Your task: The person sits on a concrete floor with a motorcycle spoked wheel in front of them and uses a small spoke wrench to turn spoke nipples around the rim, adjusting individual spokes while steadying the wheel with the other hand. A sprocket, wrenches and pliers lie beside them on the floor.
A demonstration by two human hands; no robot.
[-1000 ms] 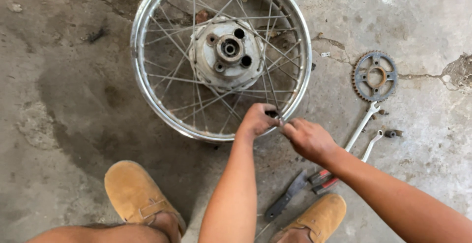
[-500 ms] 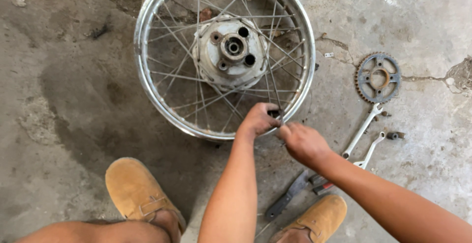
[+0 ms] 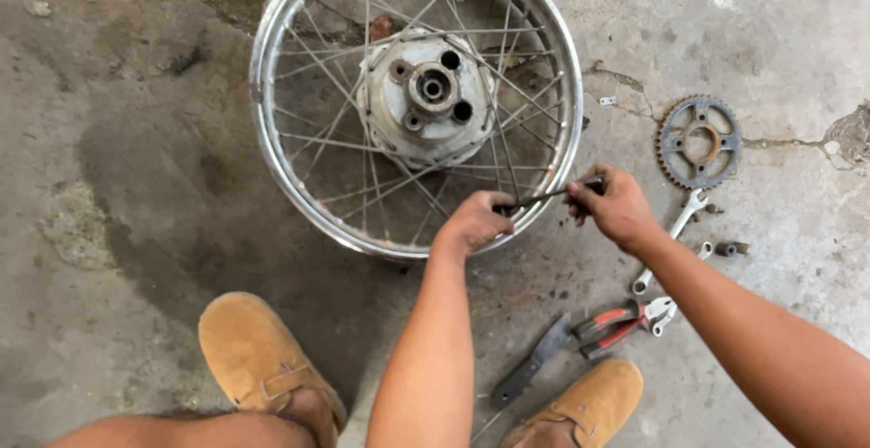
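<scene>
I see one spoked wheel [image 3: 299, 185], chrome rim, grey hub, flat on the concrete floor [image 3: 136, 231]. Left hand [image 3: 476, 221] and right hand [image 3: 614, 205] each grip one thin dark rod [image 3: 544, 197] over the near rim. Beside: one sprocket [image 3: 698, 142], two spanners [image 3: 672, 240], one red-handled pliers [image 3: 621, 321].

The floor [image 3: 136, 231] was pale grey concrete, blotched with a broad darker stain towards its left side and lighter, whitish patches near the upper right corner. The wheel rim [image 3: 272, 154] was bright silver chrome, its thin spokes [image 3: 317, 140] silver in a crossing pattern around a dull whitish-grey hub [image 3: 426, 95] with dark round holes. The sprocket [image 3: 698, 143] near the right edge was dark grey with rust-brown tints. The wrenches [image 3: 675, 231] were shiny silver. The pliers [image 3: 616, 323] had red and black grips. The flat blade [image 3: 535, 366] beside them was dark grey. Both shoes [image 3: 258, 357] at the bottom edge were tan suede.
</scene>
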